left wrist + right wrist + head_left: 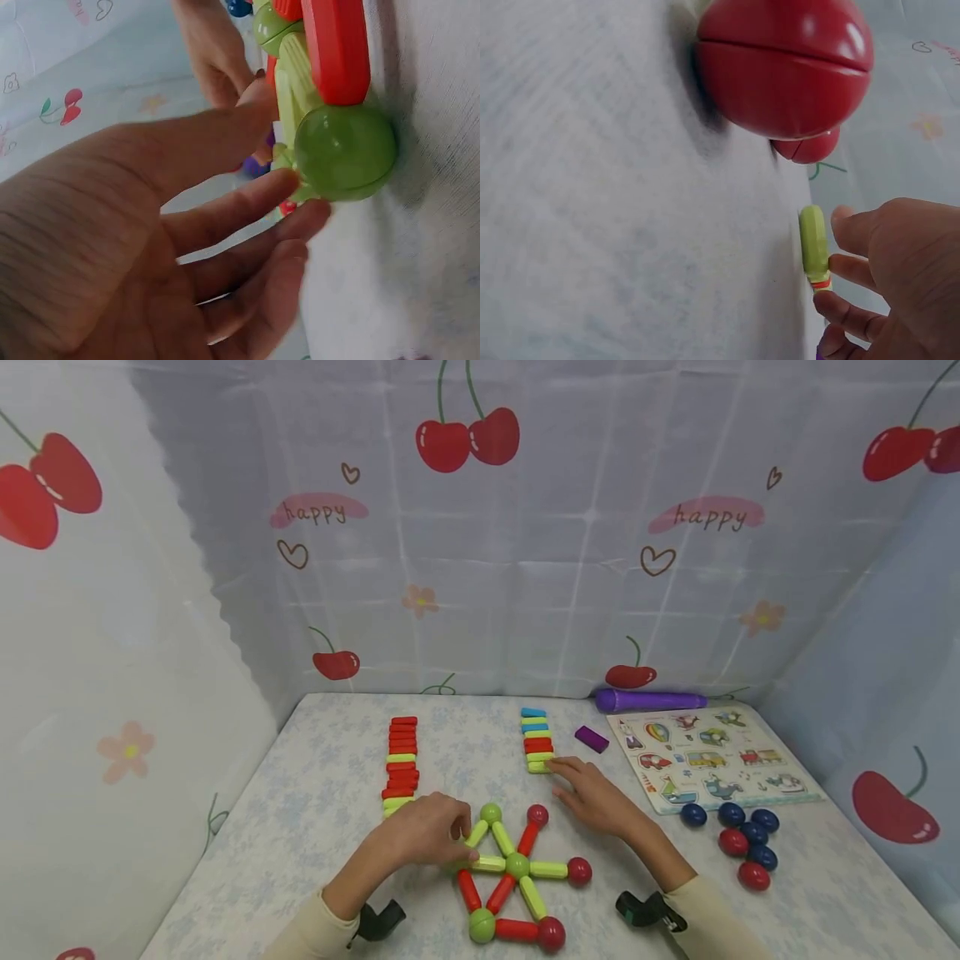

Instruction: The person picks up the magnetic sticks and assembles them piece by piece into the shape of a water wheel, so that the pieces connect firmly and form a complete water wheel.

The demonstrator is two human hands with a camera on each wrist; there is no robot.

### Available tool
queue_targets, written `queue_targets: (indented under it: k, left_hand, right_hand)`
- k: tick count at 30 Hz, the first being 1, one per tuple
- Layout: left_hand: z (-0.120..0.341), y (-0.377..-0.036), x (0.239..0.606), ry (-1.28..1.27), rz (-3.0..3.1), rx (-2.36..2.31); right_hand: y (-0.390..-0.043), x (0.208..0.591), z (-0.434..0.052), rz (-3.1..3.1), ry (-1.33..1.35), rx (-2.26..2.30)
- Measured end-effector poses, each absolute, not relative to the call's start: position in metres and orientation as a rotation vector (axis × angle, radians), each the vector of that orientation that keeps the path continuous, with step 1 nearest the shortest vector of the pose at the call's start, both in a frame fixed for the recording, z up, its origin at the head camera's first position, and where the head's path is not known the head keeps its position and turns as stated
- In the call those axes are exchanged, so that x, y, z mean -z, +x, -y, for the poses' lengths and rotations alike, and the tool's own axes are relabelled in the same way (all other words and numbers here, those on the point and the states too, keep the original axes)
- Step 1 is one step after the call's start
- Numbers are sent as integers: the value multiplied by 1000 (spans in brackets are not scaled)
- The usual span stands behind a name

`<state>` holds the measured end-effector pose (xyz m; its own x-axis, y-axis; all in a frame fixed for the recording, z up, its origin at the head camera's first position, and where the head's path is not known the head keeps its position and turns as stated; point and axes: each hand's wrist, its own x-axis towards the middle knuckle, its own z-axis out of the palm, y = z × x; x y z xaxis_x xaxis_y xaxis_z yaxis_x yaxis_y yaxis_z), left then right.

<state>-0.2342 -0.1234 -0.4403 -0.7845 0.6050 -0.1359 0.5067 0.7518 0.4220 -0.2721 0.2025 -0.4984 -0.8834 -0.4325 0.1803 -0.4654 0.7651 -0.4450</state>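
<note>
A flat frame of magnetic rods and balls lies in front of me, red and yellow-green rods meeting at a green centre ball [517, 865]. My left hand [423, 831] holds the frame's left corner, thumb and fingertips around its green ball [349, 154], which the hand mostly hides from above. Beyond the frame, my right hand [596, 797] reaches to a column of rods. Its fingertips are at the end of the nearest yellow-green rod [814, 244], thumb apart from the fingers. Large in the right wrist view is a red ball [787, 67].
A second column of mostly red rods [402, 750] runs beyond my left hand. To the right are a purple block [592, 739], a purple stick [651, 700], a picture puzzle board [708, 752] and several loose blue and red balls [732, 842]. Printed curtains [547, 568] enclose the table.
</note>
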Motion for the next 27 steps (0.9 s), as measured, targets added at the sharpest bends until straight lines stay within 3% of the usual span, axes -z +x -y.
queue_targets:
  k: [17, 27]
  left_hand:
    - [116, -250, 468, 968, -2781, -739]
    - [116, -254, 474, 971, -2772, -792]
  right_hand:
    - [-272, 491, -195, 3015, 330, -804]
    - [-265, 481, -189, 3037, 530, -915]
